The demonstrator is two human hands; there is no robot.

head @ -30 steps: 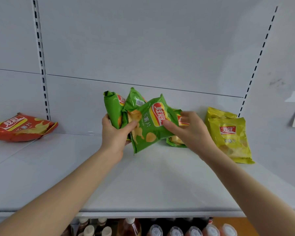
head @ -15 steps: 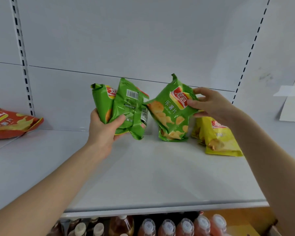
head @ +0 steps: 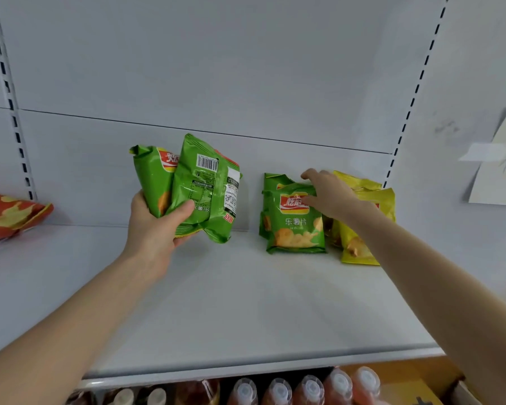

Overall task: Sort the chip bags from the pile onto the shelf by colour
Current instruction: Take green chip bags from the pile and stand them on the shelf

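My left hand grips two green chip bags together above the white shelf: one shows its barcode back, the other sits behind it to the left. My right hand holds the top right corner of a third green bag, thumb on its front. That bag stands on the shelf, leaning on another green bag at the back wall. Yellow bags stand just to its right, partly hidden by my right wrist. A red bag lies at the far left.
Slotted uprights run up the back panel on both sides. A sheet of paper hangs on the right wall. Bottles with white caps fill the level under the shelf's front edge.
My right hand has carried one green bag away from my left hand and lowered it upright onto the shelf beside the yellow bags. My left hand keeps its two green bags.
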